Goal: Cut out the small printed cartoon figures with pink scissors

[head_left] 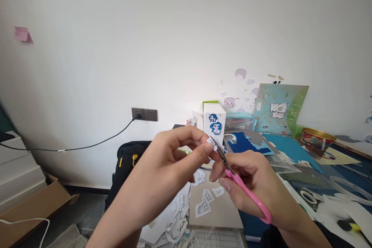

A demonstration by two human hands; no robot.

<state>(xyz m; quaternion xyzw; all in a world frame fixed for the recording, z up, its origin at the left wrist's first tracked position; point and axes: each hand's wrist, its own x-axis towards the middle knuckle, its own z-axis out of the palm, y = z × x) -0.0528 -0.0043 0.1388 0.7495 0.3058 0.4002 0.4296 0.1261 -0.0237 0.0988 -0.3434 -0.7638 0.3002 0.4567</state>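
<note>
My left hand (pixel 186 151) pinches a small white paper cutout (pixel 213 144) between thumb and fingertips. In my right hand (pixel 247 178) is a pair of scissors (pixel 247 193) with pink handles, its dark blades pointing up and left at the cutout's edge. Part of the cutout is hidden behind my fingers and the blades. Below the hands, several paper pieces with black line drawings (pixel 202 208) lie on a beige board (pixel 216 217).
White paper scraps (pixel 174 217) pile up left of the board. A white box with stickers (pixel 207 122), blue paper (pixel 247 143), a red round tin (pixel 316 139) and a tape roll (pixel 308 197) stand or lie around. A black backpack (pixel 124 162) is at the left.
</note>
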